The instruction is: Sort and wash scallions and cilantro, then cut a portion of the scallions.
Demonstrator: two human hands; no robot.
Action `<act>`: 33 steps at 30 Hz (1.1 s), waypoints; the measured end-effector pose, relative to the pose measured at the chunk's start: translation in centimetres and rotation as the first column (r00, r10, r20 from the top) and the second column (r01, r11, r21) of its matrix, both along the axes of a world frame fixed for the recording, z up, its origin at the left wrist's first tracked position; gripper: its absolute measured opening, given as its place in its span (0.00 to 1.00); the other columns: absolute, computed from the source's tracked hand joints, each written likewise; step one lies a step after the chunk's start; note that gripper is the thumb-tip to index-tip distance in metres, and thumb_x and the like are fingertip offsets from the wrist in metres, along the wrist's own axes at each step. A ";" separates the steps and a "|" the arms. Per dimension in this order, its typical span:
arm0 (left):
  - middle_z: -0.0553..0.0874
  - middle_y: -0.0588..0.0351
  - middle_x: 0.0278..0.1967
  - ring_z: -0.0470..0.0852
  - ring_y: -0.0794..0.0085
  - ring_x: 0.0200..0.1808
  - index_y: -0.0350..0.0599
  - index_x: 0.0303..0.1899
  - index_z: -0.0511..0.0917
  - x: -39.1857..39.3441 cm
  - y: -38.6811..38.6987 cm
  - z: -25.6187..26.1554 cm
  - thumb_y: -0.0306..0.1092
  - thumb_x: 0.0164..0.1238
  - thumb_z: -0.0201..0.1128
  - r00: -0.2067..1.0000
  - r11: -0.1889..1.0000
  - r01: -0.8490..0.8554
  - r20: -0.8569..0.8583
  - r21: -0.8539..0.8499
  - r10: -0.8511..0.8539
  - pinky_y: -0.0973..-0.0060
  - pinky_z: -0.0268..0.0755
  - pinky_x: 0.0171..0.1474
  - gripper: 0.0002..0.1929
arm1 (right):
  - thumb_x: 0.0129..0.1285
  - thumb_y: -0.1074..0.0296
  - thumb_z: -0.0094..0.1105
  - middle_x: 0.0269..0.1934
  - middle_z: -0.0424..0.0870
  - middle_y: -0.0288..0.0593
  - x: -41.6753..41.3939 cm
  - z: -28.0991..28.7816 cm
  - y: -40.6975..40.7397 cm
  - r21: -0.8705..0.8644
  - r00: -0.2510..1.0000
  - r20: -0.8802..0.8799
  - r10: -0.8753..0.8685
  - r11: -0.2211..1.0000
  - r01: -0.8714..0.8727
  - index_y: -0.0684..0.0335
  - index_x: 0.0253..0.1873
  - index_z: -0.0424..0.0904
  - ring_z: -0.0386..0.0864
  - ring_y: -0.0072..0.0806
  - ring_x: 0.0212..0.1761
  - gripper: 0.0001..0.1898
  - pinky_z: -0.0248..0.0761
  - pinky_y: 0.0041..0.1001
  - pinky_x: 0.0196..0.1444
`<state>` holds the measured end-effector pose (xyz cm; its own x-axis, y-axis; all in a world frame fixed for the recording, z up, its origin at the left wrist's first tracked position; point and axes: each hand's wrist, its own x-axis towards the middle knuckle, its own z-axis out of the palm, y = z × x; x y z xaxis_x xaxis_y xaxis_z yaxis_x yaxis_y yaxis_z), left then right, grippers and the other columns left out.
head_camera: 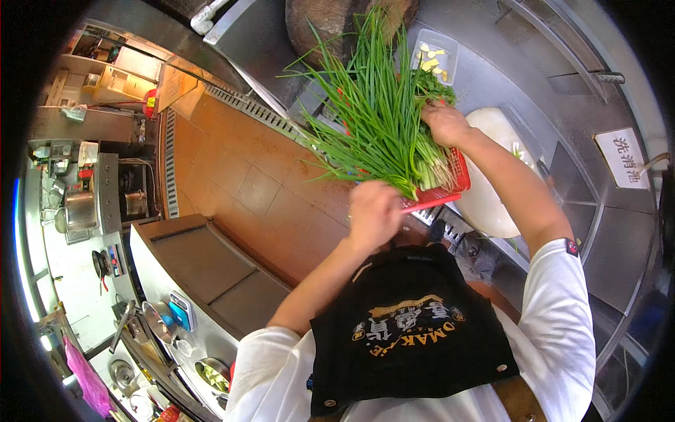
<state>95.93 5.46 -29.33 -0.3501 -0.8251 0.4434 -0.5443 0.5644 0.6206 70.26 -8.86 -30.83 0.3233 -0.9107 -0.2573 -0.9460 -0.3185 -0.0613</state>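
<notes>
A large bunch of green onions (364, 111) lies in a red plastic basket (460, 171), its long green tops spreading past the rim and its white, rooted ends toward the basket's near right corner. Leafy green herbs (435, 87) lie on the bunch's right side. My right hand (444, 122) is on these herbs at the basket's right, its fingertips partly hidden among the leaves. My left hand (375, 211) is beside the basket's near left corner, curled and slightly blurred; whether it grips the rim or a stalk cannot be told.
A round white cutting board (493, 205) with green onion scraps is at the right. Beyond it stands a clear plastic container (433, 39) with pale yellow pieces. A worn wooden block (321, 26) is at the top. Tiled floor (221, 158) and a steel counter (200, 327) are leftward.
</notes>
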 end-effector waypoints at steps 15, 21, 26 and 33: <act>0.66 0.44 0.69 0.54 0.57 0.76 0.38 0.59 0.77 -7.7 -9.0 -1.1 0.58 0.70 0.53 0.581 0.989 0.068 0.801 0.129 -0.144 0.36 0.29 0.74 0.31 | 0.57 0.62 0.66 0.49 0.84 0.52 -9.0 -9.6 -4.9 -0.125 0.651 0.689 -0.320 0.832 0.541 0.60 0.54 0.78 0.80 0.44 0.54 0.20 0.72 0.38 0.56; 0.71 0.45 0.66 0.59 0.57 0.74 0.40 0.52 0.81 -7.4 -9.4 -2.2 0.55 0.66 0.59 0.720 0.997 0.068 0.689 0.048 -0.082 0.37 0.33 0.75 0.26 | 0.61 0.67 0.57 0.51 0.82 0.57 -9.0 -7.7 -7.4 0.056 0.711 0.628 -0.315 0.930 0.362 0.58 0.56 0.78 0.78 0.54 0.54 0.17 0.71 0.42 0.57; 0.73 0.44 0.63 0.61 0.56 0.71 0.42 0.52 0.81 -7.2 -9.5 -2.2 0.52 0.63 0.63 0.741 0.997 0.042 0.668 0.058 -0.070 0.37 0.35 0.74 0.24 | 0.63 0.65 0.56 0.50 0.82 0.58 -5.7 -1.7 -5.1 0.194 0.649 0.624 -0.435 0.891 0.411 0.61 0.57 0.77 0.79 0.52 0.54 0.18 0.71 0.42 0.56; 0.73 0.46 0.56 0.65 0.53 0.67 0.50 0.64 0.74 -8.1 -10.1 -1.4 0.51 0.62 0.64 0.737 0.993 0.053 0.668 0.101 -0.107 0.36 0.36 0.74 0.29 | 0.57 0.69 0.60 0.48 0.83 0.56 0.4 -2.3 -3.9 -0.114 0.833 0.424 -0.355 0.892 0.438 0.63 0.62 0.67 0.79 0.50 0.55 0.26 0.73 0.41 0.55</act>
<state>87.79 -4.59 -30.77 -0.6003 -0.7997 0.0094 -0.7896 0.5946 0.1515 70.68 -12.74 -33.14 -0.0425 -0.9990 0.0101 -0.9068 0.0344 -0.4201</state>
